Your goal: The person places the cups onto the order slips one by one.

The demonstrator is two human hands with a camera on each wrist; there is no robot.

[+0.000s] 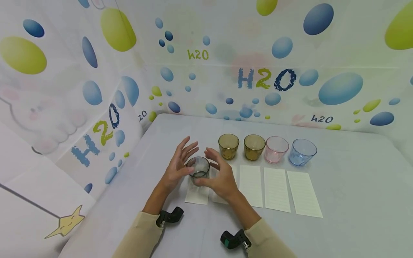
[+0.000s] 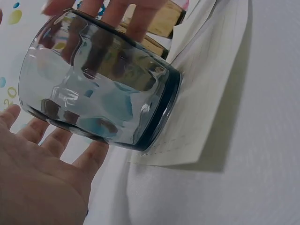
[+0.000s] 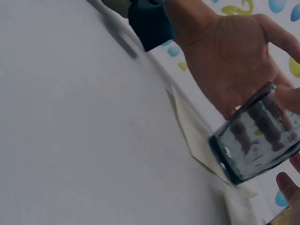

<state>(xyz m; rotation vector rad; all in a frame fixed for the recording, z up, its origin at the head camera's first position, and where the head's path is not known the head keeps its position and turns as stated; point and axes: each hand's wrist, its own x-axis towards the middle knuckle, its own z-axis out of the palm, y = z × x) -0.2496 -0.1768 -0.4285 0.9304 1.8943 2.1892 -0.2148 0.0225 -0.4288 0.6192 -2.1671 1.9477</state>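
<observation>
A smoky grey glass tumbler (image 1: 198, 167) stands between both hands, at the far end of the leftmost paper slip (image 1: 196, 196). In the left wrist view the tumbler (image 2: 98, 84) has its base at the paper. My left hand (image 1: 176, 168) is beside it on the left, fingers spread and fairly straight, thumb in front of the glass. On the other side, my right hand (image 1: 222, 175) has its thumb near the front of the tumbler and its loosely bent fingers around the far right. The right wrist view shows the tumbler (image 3: 258, 136) before the left palm; exact finger contact is unclear.
Behind the slips is a row of tumblers: two amber ones (image 1: 228, 147), a pink one (image 1: 276, 150) and a blue one (image 1: 302, 153). More lined paper slips (image 1: 276, 190) lie to the right on the white-covered table (image 1: 355, 200). A printed backdrop (image 1: 222, 86) rises behind.
</observation>
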